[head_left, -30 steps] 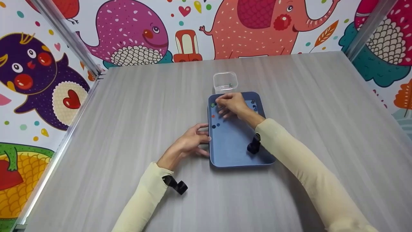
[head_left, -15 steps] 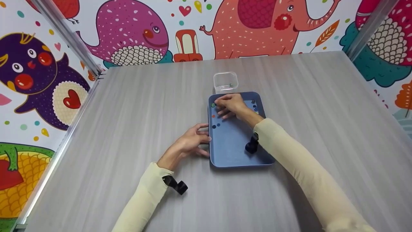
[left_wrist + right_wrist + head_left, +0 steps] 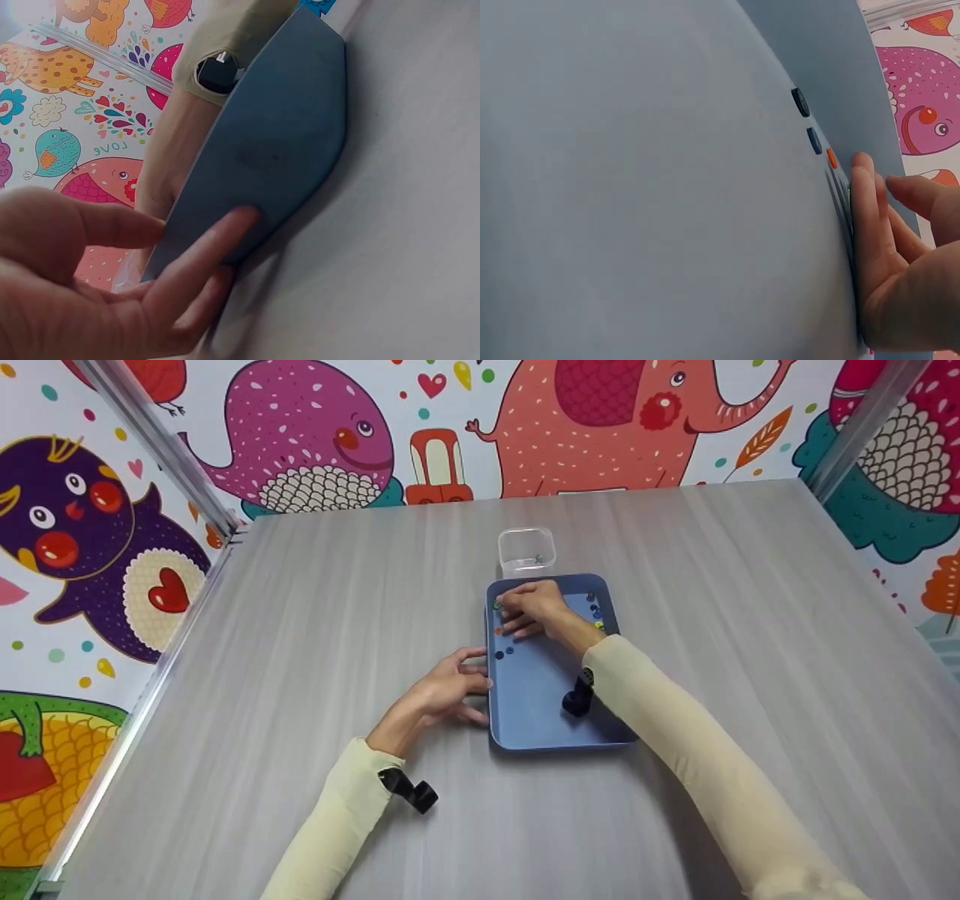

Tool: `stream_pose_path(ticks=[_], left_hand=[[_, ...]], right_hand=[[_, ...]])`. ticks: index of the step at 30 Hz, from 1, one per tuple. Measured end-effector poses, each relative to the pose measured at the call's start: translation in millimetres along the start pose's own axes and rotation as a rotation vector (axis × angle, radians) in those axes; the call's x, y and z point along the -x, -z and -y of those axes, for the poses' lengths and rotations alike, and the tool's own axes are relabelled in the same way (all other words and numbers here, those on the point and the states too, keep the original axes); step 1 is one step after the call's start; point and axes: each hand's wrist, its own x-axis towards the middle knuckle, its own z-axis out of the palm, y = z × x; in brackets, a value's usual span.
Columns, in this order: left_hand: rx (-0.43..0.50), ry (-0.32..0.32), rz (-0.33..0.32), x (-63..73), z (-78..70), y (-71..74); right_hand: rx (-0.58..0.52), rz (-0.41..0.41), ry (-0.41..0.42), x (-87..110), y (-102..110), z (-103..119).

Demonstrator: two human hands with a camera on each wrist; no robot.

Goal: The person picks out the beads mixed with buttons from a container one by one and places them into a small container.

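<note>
In the head view a blue tray [image 3: 555, 735] lies on the table with several small button-like discs in it. My right hand [image 3: 538, 604] reaches into its far left corner, thumb and forefinger close together beside a green disc [image 3: 496, 605]. The right wrist view hides those fingertips behind the other fingers, so anything between them cannot be made out. Nearby lie an orange disc [image 3: 832, 158], a blue disc [image 3: 814, 141] and a dark disc [image 3: 801, 102]. With its fingers spread, my left hand [image 3: 450, 686] touches the tray's left outer wall [image 3: 277, 142].
A clear plastic box [image 3: 526, 549] with a small greenish thing inside stands just beyond the tray. Dark discs [image 3: 595, 611] and a yellow disc [image 3: 598, 624] lie along the tray's right wall. Patterned panels border the grey table [image 3: 337, 600].
My right hand has shifted slightly left and toward me, now partly covering the green disc. The yellow disc at the right wall has come into clearer view. My left hand stays put.
</note>
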Motion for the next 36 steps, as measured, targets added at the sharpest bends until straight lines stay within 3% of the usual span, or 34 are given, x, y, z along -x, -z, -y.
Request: stream_pose_path(ticks=[13, 36], left_hand=[[-0.005, 0.003, -0.012, -0.5, -0.3, -1.5], [-0.003, 0.002, -0.012, -1.0, -0.1, -2.1]], right_hand=[[-0.036, -0.020, -0.038, -4.8, -8, 2], [0.046, -0.098, -0.026, -4.0, -10, 2]])
